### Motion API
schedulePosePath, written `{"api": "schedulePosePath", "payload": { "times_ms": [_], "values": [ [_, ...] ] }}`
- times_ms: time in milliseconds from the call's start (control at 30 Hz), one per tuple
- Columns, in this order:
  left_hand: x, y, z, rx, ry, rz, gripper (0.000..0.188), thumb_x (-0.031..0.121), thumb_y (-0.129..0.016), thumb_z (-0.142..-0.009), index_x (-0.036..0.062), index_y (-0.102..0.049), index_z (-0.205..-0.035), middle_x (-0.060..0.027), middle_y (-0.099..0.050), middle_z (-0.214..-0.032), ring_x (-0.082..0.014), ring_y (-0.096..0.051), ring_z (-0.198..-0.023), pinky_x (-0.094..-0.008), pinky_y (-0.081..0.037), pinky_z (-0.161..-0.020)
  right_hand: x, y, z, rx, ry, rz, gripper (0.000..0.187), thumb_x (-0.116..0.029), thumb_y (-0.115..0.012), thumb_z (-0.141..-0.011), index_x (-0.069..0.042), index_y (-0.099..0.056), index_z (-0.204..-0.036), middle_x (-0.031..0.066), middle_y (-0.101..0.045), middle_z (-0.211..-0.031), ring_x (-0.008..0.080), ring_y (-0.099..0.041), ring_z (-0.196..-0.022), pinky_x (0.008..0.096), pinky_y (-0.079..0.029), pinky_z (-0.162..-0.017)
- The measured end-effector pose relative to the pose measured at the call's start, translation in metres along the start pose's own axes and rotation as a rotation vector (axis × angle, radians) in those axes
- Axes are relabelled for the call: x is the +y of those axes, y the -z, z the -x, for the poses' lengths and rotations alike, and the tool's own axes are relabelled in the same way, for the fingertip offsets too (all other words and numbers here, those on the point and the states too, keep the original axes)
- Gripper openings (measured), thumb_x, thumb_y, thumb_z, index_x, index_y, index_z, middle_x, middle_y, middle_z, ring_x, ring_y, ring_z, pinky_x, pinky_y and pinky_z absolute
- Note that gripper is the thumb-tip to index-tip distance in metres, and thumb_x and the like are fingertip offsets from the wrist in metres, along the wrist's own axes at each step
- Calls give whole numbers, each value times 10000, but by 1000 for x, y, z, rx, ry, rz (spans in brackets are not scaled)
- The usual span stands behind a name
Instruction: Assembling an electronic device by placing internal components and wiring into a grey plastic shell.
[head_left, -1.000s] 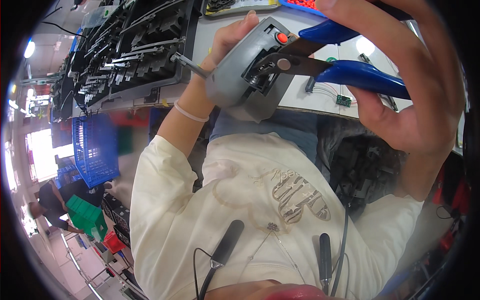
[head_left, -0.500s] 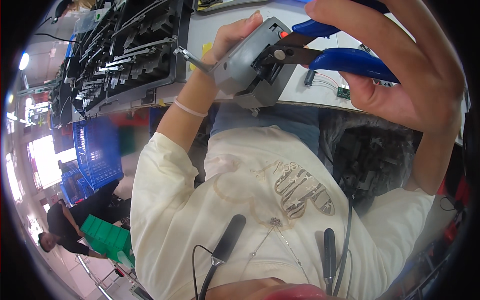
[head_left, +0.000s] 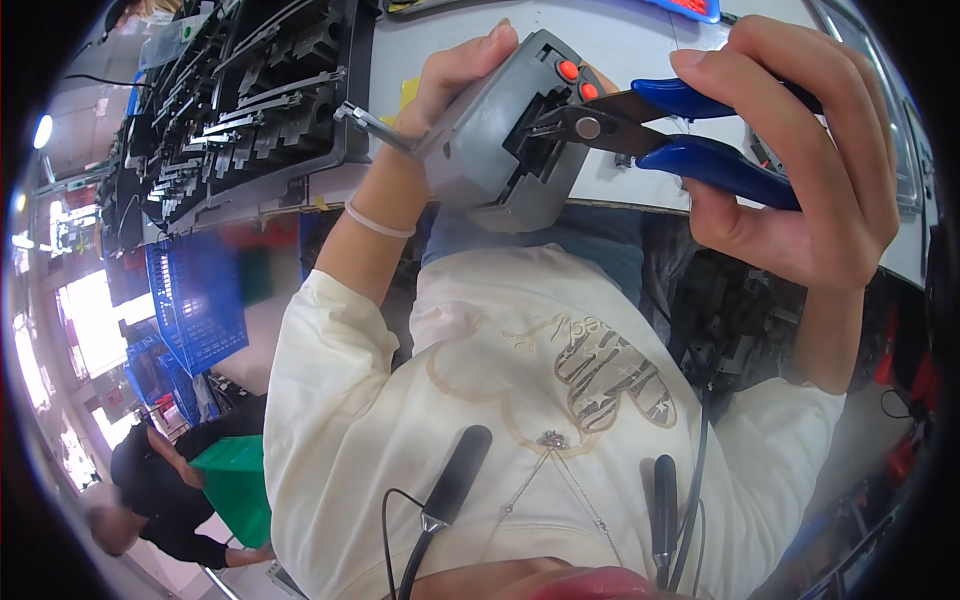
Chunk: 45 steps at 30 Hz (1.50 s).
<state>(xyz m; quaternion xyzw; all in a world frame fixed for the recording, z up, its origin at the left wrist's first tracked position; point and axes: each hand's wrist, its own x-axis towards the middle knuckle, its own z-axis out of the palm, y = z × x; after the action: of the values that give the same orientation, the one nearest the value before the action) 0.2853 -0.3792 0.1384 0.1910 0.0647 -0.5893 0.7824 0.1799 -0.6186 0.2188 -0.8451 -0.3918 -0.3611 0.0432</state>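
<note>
My left hand [head_left: 455,82] is wrapped round a grey plastic housing [head_left: 468,150], held up over the table's near edge. Two orange-red buttons [head_left: 568,70] show on its upper end, and a thin metal lever [head_left: 375,127] sticks out of its left side. My right hand [head_left: 825,190] grips blue-handled cutting pliers [head_left: 710,165], with the handles spread between thumb and fingers. Their dark jaws reach into the slot in the housing's face. The slot's inside is dark, so I cannot tell what the tips touch.
At the left of the white table [head_left: 425,40] stands a black tray [head_left: 345,85] of metal parts. A blue tray [head_left: 715,14] with red pieces lies at the far edge. Dark parts [head_left: 745,300] sit below the table at right. Lower left, a person [head_left: 165,490] handles a green bin [head_left: 235,485] near a blue crate [head_left: 195,300].
The housing has turned slightly, so both buttons now show. My right hand has shifted lower with the pliers, the jaws staying at the slot. The person at lower left has bent over the green bin.
</note>
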Motion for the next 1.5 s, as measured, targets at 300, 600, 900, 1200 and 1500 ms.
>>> {"api": "schedulePosePath", "payload": {
  "times_ms": [300,600,900,1200,1500],
  "values": [
    [21,10,-13,-177,-241,-915,516,416,-475,-938,-61,-609,-1083,-136,-658,-882,-155,-615,-697,-250,-488,-622,15,-3,0,-106,30,-154,366,-190,-755,-648,10,-698,-949,140,-643,-933,272,-624,-793,335,-515,-671],
    [25,36,-17,-83,-100,-853,326,283,-547,-941,-10,-624,-1060,-73,-646,-956,-118,-601,-833,-238,-470,-759,26,-9,-4,-271,-3,-425,371,-194,-756,-643,1,-701,-954,132,-643,-936,269,-622,-797,335,-515,-670],
    [16,19,-23,-232,33,-993,761,545,-633,-751,-81,-552,-1176,-363,-585,-1000,-398,-610,-933,-353,-478,-869,32,-7,-7,-472,-71,-669,377,-199,-757,-638,-9,-705,-959,123,-643,-940,267,-619,-802,336,-514,-669],
    [-4,15,-27,-441,202,-897,623,467,-575,-827,-107,-623,-1062,-205,-649,-1043,-233,-626,-934,-278,-468,-859,6,-7,2,-343,25,-325,383,-204,-757,-634,-18,-708,-964,115,-643,-944,264,-617,-806,336,-513,-668],
    [10,20,-19,-268,-87,-1091,919,698,-561,-669,-176,-619,-948,-304,-617,-951,-319,-627,-841,-353,-507,-728,29,-20,18,-207,-236,-279,389,-208,-758,-629,-27,-711,-969,107,-643,-948,261,-615,-811,337,-512,-667]
  ]
}}
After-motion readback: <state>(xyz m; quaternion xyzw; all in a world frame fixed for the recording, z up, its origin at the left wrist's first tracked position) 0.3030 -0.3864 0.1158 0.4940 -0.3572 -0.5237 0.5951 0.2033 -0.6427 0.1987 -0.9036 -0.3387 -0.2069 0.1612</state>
